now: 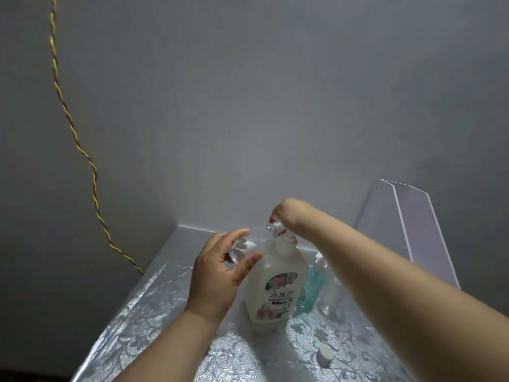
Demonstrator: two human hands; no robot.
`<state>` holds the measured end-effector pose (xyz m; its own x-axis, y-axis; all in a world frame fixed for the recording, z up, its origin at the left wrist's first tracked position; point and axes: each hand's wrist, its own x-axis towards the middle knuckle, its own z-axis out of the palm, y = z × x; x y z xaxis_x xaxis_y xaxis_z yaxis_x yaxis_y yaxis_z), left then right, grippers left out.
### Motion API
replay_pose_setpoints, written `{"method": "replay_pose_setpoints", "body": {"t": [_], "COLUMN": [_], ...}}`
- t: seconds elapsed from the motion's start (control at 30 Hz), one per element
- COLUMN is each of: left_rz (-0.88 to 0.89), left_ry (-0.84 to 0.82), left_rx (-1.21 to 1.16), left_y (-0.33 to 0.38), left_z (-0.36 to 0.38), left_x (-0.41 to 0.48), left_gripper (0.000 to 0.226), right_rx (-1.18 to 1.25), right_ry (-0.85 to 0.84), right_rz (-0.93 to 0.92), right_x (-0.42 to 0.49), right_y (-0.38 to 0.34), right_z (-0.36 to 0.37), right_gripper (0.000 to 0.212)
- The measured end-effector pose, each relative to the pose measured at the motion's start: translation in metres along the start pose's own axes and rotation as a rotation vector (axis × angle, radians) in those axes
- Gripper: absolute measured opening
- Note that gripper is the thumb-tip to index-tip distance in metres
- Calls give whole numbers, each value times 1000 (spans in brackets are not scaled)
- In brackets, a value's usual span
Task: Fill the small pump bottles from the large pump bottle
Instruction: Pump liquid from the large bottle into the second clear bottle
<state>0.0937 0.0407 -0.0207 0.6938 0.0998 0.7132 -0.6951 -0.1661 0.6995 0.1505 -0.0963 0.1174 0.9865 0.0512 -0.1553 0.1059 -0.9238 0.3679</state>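
Now left hand grasps small bottle; right hand tops large bottle, fingers unclear.

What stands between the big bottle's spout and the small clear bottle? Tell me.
Nothing visible: the left hand holds the small clear bottle right at the spout of the large pump bottle.
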Motion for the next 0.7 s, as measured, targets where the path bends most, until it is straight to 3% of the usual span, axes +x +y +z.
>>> {"method": "replay_pose_setpoints", "body": {"t": [0.3,0.37,0.47,0.7], "left_rz": [5,-6,-16,-79], "left_ry": [7,7,1,28], "left_rx": [-28,-37,-33,-117], "left_y": [4,4,3,3], "left_z": [-1,0,0,-2], "left_x": [0,0,0,1], "left_gripper": [43,44,43,48], "right_rx": [195,141,73,70], "right_ry": [244,196,34,159], "right_rz": [8,-36,39,16], "right_x": [-8,-4,4,-6], "right_y": [5,2,-1,4], "right_z": [-6,-2,2,3], "right_gripper": [32,32,32,33]}}
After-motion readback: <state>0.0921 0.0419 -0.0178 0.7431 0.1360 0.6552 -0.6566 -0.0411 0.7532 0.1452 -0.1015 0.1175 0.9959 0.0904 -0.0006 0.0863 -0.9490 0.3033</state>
